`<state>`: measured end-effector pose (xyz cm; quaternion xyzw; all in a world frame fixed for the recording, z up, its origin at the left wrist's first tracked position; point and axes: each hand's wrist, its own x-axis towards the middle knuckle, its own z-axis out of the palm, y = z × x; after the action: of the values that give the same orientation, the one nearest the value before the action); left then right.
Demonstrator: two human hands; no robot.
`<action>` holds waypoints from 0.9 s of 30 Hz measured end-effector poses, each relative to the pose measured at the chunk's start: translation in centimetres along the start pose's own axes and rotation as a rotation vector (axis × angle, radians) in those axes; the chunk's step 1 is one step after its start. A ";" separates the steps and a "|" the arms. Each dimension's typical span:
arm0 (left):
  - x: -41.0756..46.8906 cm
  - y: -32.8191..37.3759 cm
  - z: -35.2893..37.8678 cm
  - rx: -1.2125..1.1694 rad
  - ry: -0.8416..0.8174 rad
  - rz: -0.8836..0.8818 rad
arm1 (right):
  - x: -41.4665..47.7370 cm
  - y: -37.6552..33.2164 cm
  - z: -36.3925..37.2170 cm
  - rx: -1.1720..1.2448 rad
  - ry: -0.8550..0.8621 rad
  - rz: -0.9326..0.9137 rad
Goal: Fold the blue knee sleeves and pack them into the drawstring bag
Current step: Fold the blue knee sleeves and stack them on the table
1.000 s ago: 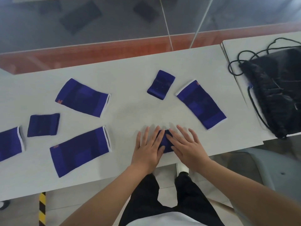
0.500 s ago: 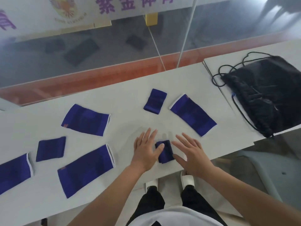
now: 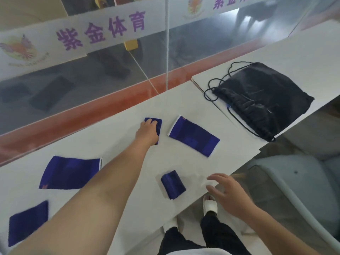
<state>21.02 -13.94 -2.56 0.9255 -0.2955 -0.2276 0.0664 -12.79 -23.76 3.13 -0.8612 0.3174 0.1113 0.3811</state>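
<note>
Where the right-hand white counter begins, a black crinkled fabric drawstring bag lies flat with its gathered mouth toward the near left and its black cord looped loosely beside it; whether anything is inside cannot be told. Across the long white counter on the left lie the blue knit knee sleeves. At the near left edge sits a small folded blue sleeve, partly hidden by the forearm. Farther on lies an open flat blue sleeve with a white hem. Toward the middle, at the far side, a folded blue sleeve rests under the left hand, whose fingers curl down over its top, gripping it against the counter. Near the front edge sits another tightly folded blue sleeve, touched by nothing. Just right of the gripped one lies a second flat blue sleeve with white hems, angled toward the bag. The right hand hovers past the near counter edge, fingers spread and holding nothing. Behind the counters runs an orange strip below a glass partition bearing a white band with purple characters. A grey seat stands at the near right.
</note>
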 end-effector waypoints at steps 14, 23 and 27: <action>-5.0 -2.4 1.4 0.167 -0.166 -0.015 | 0.0 -1.6 0.8 0.060 -0.060 0.047; -17.0 -4.2 6.7 0.107 0.079 -0.156 | 1.4 -4.8 1.5 0.095 -0.046 -0.053; -20.0 -4.5 8.4 0.061 0.152 -0.162 | 1.9 -5.9 2.0 0.132 -0.052 -0.097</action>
<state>5.05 1.33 -3.50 0.9625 -0.2205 -0.1524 0.0418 -7.54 -20.15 4.36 -0.8454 0.2717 0.0940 0.4502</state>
